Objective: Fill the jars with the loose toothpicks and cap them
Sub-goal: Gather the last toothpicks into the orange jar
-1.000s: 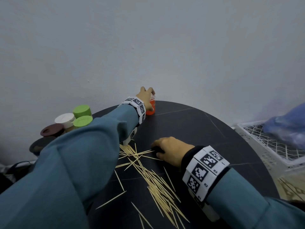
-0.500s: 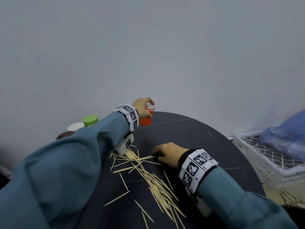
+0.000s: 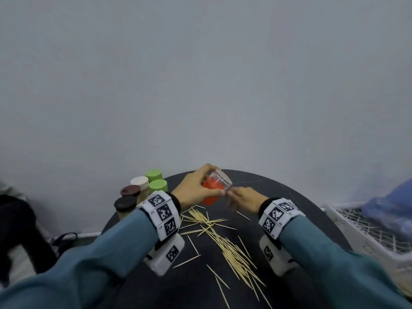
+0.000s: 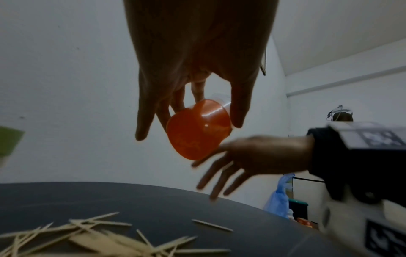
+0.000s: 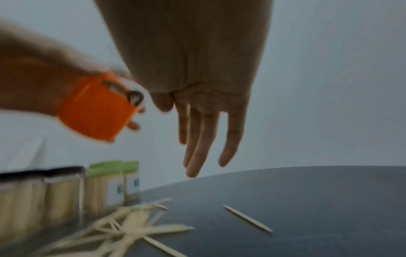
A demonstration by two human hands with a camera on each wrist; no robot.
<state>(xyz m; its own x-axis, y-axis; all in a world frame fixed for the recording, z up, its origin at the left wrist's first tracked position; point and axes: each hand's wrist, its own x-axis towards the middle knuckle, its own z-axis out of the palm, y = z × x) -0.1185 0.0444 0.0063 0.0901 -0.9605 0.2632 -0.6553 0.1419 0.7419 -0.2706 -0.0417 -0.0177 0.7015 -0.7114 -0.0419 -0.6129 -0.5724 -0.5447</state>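
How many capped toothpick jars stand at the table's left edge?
5, clustered together: two green-capped jars farthest back, a white-capped jar beside them, then a maroon-capped jar and a dark brown-capped jar nearest. The sleeve may hide more.

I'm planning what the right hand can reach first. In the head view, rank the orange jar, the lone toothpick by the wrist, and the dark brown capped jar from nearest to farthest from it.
1. orange jar: held tilted by the left hand, at the right hand's fingers.
2. lone toothpick: on the table, just under the hand.
3. dark brown capped jar: far left edge, past the left wrist.
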